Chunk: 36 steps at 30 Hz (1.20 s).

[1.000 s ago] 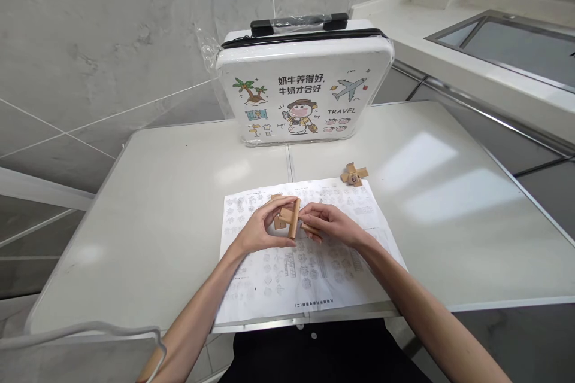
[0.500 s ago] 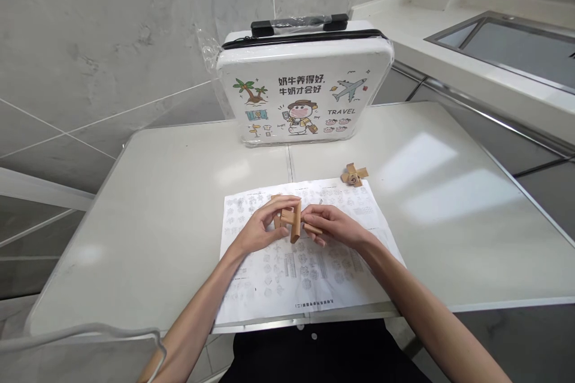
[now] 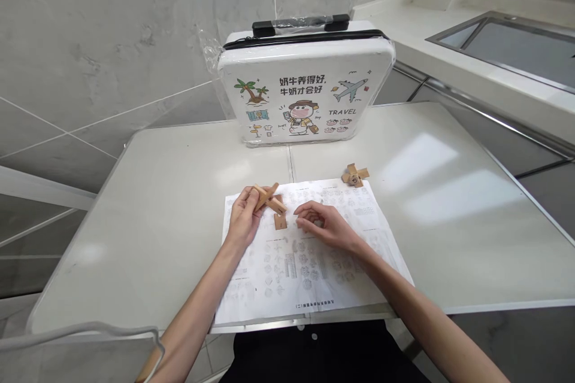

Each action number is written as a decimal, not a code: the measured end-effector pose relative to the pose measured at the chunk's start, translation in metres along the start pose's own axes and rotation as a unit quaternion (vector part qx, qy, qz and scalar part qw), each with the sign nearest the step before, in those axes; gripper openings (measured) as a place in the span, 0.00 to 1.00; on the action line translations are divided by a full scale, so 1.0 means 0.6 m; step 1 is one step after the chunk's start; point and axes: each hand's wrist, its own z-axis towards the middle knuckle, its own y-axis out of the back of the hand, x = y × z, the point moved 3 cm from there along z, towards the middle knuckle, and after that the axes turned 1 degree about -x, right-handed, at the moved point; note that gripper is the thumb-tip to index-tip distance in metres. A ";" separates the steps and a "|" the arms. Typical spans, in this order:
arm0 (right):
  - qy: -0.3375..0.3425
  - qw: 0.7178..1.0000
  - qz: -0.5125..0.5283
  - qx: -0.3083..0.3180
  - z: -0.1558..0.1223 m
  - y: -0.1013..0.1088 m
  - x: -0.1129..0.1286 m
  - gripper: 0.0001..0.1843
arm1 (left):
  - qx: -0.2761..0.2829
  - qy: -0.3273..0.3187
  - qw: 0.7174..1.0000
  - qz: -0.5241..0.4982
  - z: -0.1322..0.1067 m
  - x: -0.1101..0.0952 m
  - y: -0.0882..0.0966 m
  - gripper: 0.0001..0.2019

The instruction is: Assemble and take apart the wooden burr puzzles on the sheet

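Crossed wooden puzzle pieces (image 3: 271, 198) are gripped between the thumb and fingers of my left hand (image 3: 245, 215), above the left part of the printed sheet. Just below them another wooden puzzle piece (image 3: 281, 221) lies on the paper, partly covered by the held ones. To the right, my right hand (image 3: 324, 222) hovers low over the sheet with curved fingers and a gap between thumb and fingertips; nothing shows in it. An assembled wooden burr puzzle (image 3: 354, 175) rests at the top right corner of the instruction sheet (image 3: 314, 287).
A white cartoon-printed suitcase (image 3: 309, 96) in clear plastic stands at the back of the white folding table (image 3: 148, 209). Behind is a grey tiled wall (image 3: 112, 24). A counter (image 3: 404, 30) runs along the right, and a grey rail (image 3: 90, 330) crosses the lower left.
My left hand has turned and moved slightly left with the crossed pieces. My right hand has let go of the wooden piece it held, and the piece on the sheet is more visible.
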 end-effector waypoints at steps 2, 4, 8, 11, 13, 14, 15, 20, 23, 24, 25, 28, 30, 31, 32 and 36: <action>0.064 0.991 -0.116 -0.020 0.000 -0.005 0.002 0.10 | -0.039 0.004 0.999 -0.025 0.007 0.001 0.006 0.17; 0.119 0.974 -0.191 -0.014 -0.002 -0.013 0.002 0.11 | -0.066 0.021 0.996 -0.051 0.011 0.004 0.009 0.16; 0.154 0.949 -0.274 0.002 -0.003 -0.029 -0.002 0.19 | -0.087 0.056 0.990 -0.091 0.012 0.008 0.008 0.13; 0.157 0.937 -0.311 0.004 0.001 -0.041 -0.001 0.24 | -0.081 0.062 0.990 -0.096 0.012 0.007 0.006 0.13; 0.153 0.932 -0.329 0.003 0.008 -0.046 -0.001 0.29 | -0.077 0.062 0.990 -0.096 0.011 0.006 0.005 0.12; 0.149 0.929 -0.338 0.000 0.013 -0.047 -0.002 0.33 | -0.076 0.062 0.991 -0.096 0.011 0.006 0.005 0.12; 0.146 0.927 -0.346 -0.003 0.018 -0.047 -0.003 0.37 | -0.076 0.061 0.991 -0.094 0.012 0.006 0.006 0.12; 0.145 0.920 -0.364 0.020 0.045 -0.040 -0.013 0.50 | -0.070 0.058 0.992 -0.088 0.011 0.006 0.007 0.13; 0.162 0.921 -0.352 0.045 0.056 -0.039 -0.018 0.49 | -0.059 0.060 0.993 -0.085 0.010 0.007 0.004 0.13; 0.171 0.921 -0.347 0.044 0.059 -0.039 -0.018 0.48 | -0.056 0.061 0.993 -0.083 0.010 0.007 0.004 0.14; 0.182 0.921 -0.342 0.039 0.060 -0.037 -0.019 0.46 | -0.052 0.062 0.993 -0.082 0.009 0.008 0.003 0.14; 0.197 0.922 -0.332 0.014 0.061 -0.023 -0.018 0.41 | -0.045 0.060 0.994 -0.074 0.009 0.009 0.004 0.15; 0.179 0.926 -0.332 -0.015 0.059 -0.004 -0.015 0.37 | -0.044 0.056 0.995 -0.067 0.010 0.010 0.006 0.15; 0.163 0.929 -0.330 -0.040 0.058 0.008 -0.013 0.36 | -0.044 0.053 0.996 -0.062 0.010 0.010 0.007 0.15; 0.144 0.932 -0.324 -0.070 0.057 0.019 -0.010 0.34 | -0.042 0.049 0.996 -0.057 0.010 0.010 0.007 0.15; 0.084 0.964 -0.192 -0.163 0.054 0.039 0.004 0.30 | -0.020 0.036 0.999 -0.027 0.008 0.010 0.000 0.17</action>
